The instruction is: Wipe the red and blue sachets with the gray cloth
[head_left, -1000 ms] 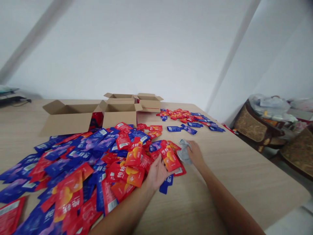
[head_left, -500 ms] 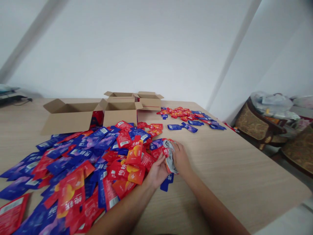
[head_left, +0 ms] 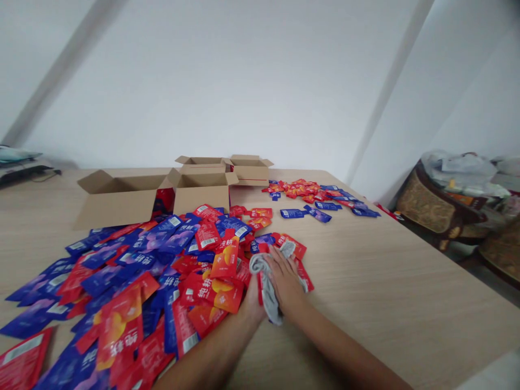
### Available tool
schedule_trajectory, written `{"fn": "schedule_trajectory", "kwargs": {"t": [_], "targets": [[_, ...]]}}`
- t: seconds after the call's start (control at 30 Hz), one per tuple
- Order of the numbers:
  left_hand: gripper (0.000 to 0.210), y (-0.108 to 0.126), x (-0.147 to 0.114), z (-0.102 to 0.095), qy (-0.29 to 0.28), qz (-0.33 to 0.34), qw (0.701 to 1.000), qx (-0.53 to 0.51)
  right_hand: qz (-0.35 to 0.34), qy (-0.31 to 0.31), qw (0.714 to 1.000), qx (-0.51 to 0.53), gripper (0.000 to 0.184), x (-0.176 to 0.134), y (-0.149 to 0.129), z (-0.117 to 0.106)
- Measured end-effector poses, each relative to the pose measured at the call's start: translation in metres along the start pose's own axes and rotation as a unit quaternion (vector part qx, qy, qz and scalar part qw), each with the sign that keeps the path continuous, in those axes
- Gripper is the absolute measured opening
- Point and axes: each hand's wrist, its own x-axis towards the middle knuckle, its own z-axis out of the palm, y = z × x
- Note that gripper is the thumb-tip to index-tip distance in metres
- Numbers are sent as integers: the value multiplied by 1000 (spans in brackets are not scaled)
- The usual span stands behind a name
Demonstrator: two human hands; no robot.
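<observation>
My right hand presses a crumpled grey cloth down with its fingers laid over it. Under the cloth, my left hand grips a red pouch, of which only a narrow edge shows; most of the left fingers are hidden. Several red pouches lie just beyond and to the right of the cloth. Left of both hands spreads a large heap of red and blue pouches, printed with orange and purple fruit.
Open cardboard boxes stand behind the heap, one with red pouches inside. A smaller group of red and blue pouches lies at the far right of the wooden table. Carved chairs with plastic bags stand beyond the right edge.
The cloth and my right hand have shifted left and nearer, now covering most of the held pouch and the left fingers. Red pouches behind the right hand are now exposed.
</observation>
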Motion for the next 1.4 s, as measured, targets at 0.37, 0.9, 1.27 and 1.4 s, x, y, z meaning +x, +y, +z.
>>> {"fn": "schedule_trajectory", "kwargs": {"t": [0.37, 0.9, 1.27, 1.4], "targets": [[56, -3, 1, 6, -54, -43, 997, -24, 60, 102, 990, -77, 37, 17, 43, -44], [58, -2, 9, 7, -24, -32, 999, -16, 119, -61, 860, 492, 45, 88, 29, -35], [69, -5, 10, 1, -28, -37, 999, -17, 213, -112, 971, 6, 59, 189, 169, 15], [68, -5, 11, 0, -36, -31, 999, -17, 199, -144, 968, -48, 50, 180, 185, 23]]}}
